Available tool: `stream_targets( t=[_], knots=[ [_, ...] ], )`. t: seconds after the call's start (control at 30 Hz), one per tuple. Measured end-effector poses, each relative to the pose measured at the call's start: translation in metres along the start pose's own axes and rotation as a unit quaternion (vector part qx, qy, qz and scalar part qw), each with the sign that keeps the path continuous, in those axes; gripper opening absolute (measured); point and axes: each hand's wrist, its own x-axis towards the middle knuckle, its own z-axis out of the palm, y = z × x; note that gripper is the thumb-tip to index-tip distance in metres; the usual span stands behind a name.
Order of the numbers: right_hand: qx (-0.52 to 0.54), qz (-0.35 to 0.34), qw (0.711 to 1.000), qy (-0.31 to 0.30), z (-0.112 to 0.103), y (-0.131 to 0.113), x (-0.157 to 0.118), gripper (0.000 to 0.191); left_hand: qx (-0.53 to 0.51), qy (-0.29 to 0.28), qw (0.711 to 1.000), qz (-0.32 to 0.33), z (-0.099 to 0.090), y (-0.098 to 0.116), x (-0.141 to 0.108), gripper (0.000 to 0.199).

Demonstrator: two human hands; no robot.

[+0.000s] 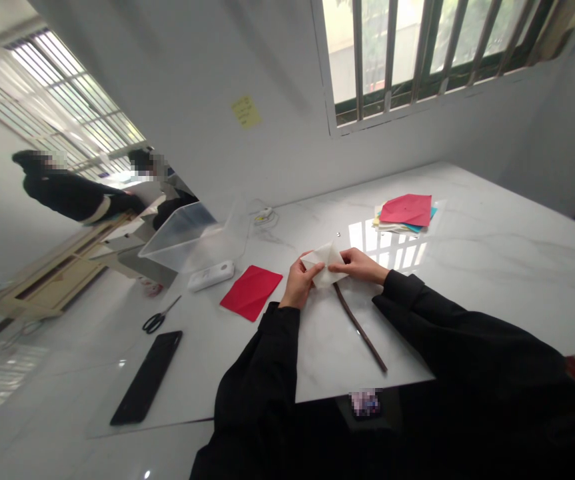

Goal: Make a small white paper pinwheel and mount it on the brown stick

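A cream-white sheet of folded paper (pixel 328 257) is held between my two hands above the table. My left hand (pixel 298 283) pinches its left side, with the thumb on the front face. From the other side my right hand (pixel 362 265) grips it, thumb and fingertips close to the middle. Creases run across the paper toward its centre. Below it a thin brown stick (pixel 360 325) lies slanting toward the table's front edge, its upper end next to the paper. To the left of my left hand rests a red square of paper (pixel 251 293) with fold lines.
On the marble-patterned table (pixel 507 267) lies a stack of coloured papers (pixel 406 211) at the back right. Leftward are a white power strip (pixel 211 275), a clear plastic bin (pixel 182 237), black-handled scissors (pixel 154 323) and a long black flat object (pixel 147 377). Two people (pixel 67 190) are farther back.
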Motion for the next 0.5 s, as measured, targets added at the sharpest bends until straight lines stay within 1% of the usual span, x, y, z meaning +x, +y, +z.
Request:
stream_targets(
  t=[0.17,0.27,0.37,0.5],
  knots=[
    [-0.014,-0.007,1.000,-0.001,-0.0007,-0.0017,-0.0008,0.043,0.015,-0.005,1.000,0.011,-0.0032,-0.0067,0.0026,0.057],
    [0.019,-0.013,1.000,0.002,0.0001,-0.0053,-0.0020,0.050,0.030,-0.011,0.999,0.019,-0.0058,-0.0088,0.0039,0.058],
    [0.048,-0.016,0.998,0.035,0.0013,-0.0084,-0.0027,0.057,0.058,-0.025,0.998,0.023,-0.0070,-0.0092,0.0035,0.057],
    [0.049,-0.028,0.994,0.094,0.0017,-0.0065,-0.0010,0.060,0.091,-0.039,0.995,0.025,-0.0065,-0.0073,0.0010,0.053]
  ],
)
